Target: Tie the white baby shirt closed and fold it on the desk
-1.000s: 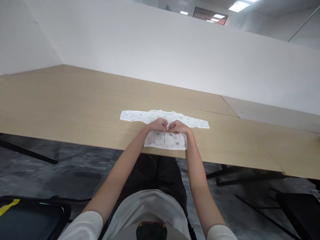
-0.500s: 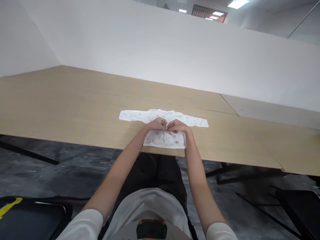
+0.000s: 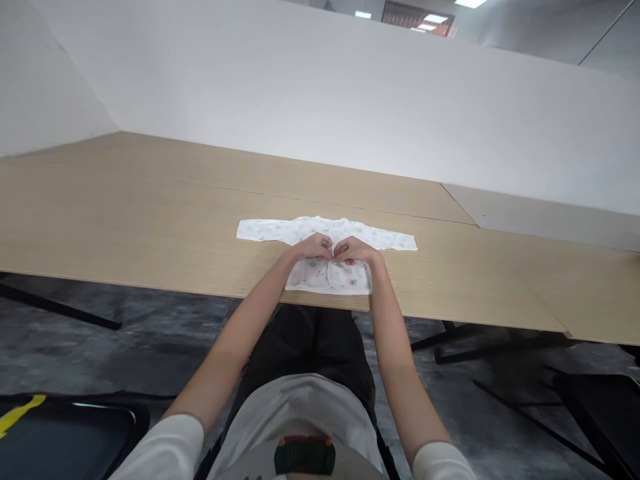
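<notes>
A small white baby top (image 3: 310, 277) with a scattered print lies flat on the table, its sleeves spread to both sides and its neckline toward the wall. Over the middle of its front, my left hand (image 3: 317, 247) and my right hand (image 3: 353, 249) meet fingertip to fingertip. Both are closed in a pinch on the cloth along the front opening. Whatever fastening lies between the fingertips is too small to make out. Below the hands, the rounded edge of the overlapping front panel shows near the hem.
The long wooden table (image 3: 150, 220) runs across the view, with a white wall (image 3: 300, 93) behind it. A dark chair (image 3: 70, 433) with a yellow strip stands at the lower left. Another dark chair (image 3: 595, 407) is at the lower right.
Both hands stay pinched at the same spot on the top's front, with hardly any finger movement. The whole view has shifted slightly.
</notes>
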A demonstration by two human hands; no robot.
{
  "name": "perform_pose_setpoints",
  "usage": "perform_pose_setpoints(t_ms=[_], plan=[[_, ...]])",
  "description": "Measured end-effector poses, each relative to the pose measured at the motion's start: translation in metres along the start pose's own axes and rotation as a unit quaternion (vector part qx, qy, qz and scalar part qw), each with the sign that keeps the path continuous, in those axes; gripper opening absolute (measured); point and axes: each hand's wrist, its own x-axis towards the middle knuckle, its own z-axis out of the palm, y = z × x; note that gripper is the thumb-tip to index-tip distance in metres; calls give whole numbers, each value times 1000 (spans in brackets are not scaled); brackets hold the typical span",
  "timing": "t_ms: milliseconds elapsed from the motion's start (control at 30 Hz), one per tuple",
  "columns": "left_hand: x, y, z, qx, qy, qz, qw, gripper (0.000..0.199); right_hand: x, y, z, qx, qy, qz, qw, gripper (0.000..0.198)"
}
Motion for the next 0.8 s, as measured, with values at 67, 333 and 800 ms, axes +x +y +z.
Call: perform_pose_setpoints(t_ms=[67, 333, 800], plan=[[0, 0, 0, -2, -1, -1, 1000, 31, 0, 0, 0, 1, 1, 0, 1000, 23], [-1, -1, -2, 0, -8, 3, 1000, 25, -4, -8, 3, -11, 22, 3, 1000, 17], [-1, -1, -5, -7, -9, -16, 1000, 22, -2, -3, -1, -17, 13, 8, 1000, 23]])
